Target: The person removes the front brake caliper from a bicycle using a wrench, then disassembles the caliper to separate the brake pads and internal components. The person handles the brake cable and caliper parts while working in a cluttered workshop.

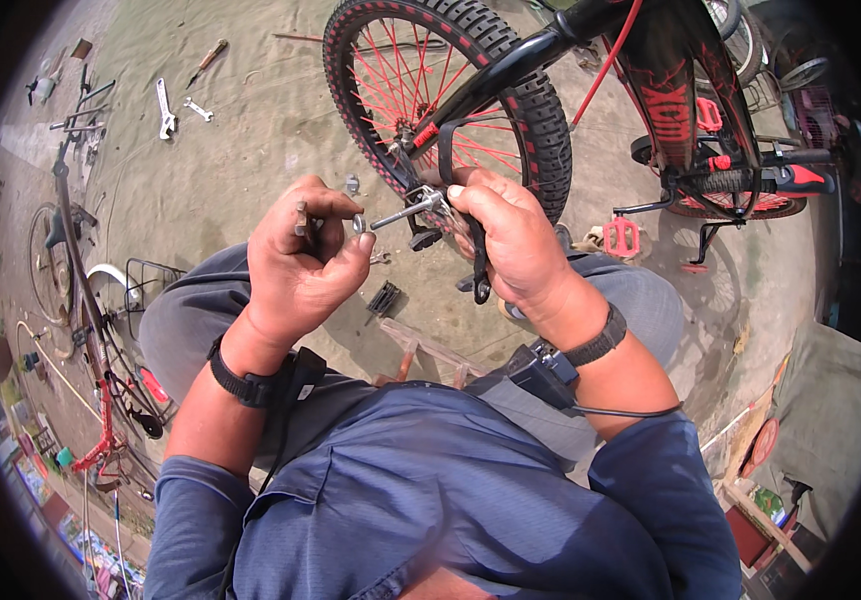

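**Ring (358,224) at left fingertips, rod (400,213) tip just right of it**

Left to right:
- Far left: big wrench (166,110), small wrench (199,110) just right of it, screwdriver (208,62) beyond both. All on the ground sheet (250,150), well apart from the hands.
- Left hand (300,255): nearly closed, thumb and index pinching the ring. Nut or washer, can't tell. A dark stub (302,220) also sits among the curled fingers; can't make out what it is.
- Key relation: rod's free end points left and slightly near, straight at the ring. Long axis runs roughly left-right between the hands. Ring looks off the end, just beside it; can't rule out touching. Left hand is nearer the free end, right hand nearer the root.
- Near side of the gap: black block (383,298) on the ground, below the hands.
- Right hand (510,230): closed, thumb on top, gripping the metal bracket (434,200) that the rod sticks out of. Black strap (479,265) hangs from the same grip, toward the near side.
- Far side, behind the right hand: knobby tyre (546,120) with red spokes. Black-red frame (665,110) further right, red pedal (621,236) low on its left.
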The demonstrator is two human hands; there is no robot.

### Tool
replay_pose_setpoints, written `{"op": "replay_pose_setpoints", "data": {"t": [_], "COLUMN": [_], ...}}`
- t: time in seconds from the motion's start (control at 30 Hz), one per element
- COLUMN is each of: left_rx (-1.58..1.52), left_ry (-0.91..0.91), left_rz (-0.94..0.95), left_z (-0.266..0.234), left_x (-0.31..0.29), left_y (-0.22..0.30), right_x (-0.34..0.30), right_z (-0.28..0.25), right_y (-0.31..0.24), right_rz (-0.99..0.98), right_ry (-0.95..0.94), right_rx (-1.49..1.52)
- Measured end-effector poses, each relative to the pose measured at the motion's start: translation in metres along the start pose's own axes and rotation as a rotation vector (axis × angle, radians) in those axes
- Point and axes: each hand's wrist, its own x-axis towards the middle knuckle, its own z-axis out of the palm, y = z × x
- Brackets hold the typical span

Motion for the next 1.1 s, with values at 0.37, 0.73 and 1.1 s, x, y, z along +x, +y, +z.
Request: {"op": "replay_pose_setpoints", "data": {"t": [0.37,0.73,1.1], "left_rx": [-0.363,-0.119,-0.176], "left_ry": [-0.020,-0.070,-0.090], "left_rz": [-0.405,-0.274,-0.391], "left_z": [-0.007,0.008,0.011], "left_x": [-0.003,-0.002,-0.003], "left_y": [-0.001,-0.002,-0.003], "right_x": [-0.002,-0.001,-0.002], "right_z": [0.005,0.002,0.004], "right_y": [-0.004,0.003,0.007], "right_rz": [0.012,0.072,0.092], "right_ry": [-0.010,0.040,-0.009], "right_rx": [-0.007,0.010,0.070]}}
